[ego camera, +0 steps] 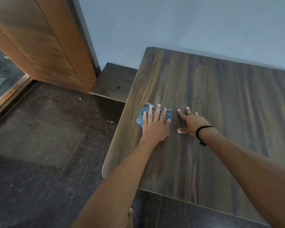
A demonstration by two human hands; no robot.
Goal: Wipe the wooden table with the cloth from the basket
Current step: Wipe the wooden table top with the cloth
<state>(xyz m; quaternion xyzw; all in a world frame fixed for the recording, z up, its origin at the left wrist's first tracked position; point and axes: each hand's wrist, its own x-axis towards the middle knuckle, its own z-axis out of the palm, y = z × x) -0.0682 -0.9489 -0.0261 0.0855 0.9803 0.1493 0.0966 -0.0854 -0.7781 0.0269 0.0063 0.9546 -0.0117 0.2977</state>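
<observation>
A dark wooden table (220, 112) fills the right half of the view, its left edge rounded. Near that left edge lies a crumpled blue cloth (142, 113). My left hand (155, 127) presses flat on the cloth with straight, spread fingers. Just to the right, my right hand (192, 121) rests flat on the bare tabletop with its fingers spread, apart from the cloth. A black cord bracelet sits on my right wrist. No basket is in view.
A lower dark shelf (113, 81) adjoins the table's far left corner. An orange-brown wooden door (44, 43) stands at upper left. Blue-grey wall (187, 27) runs behind the table. Dark speckled floor (48, 137) lies to the left and below.
</observation>
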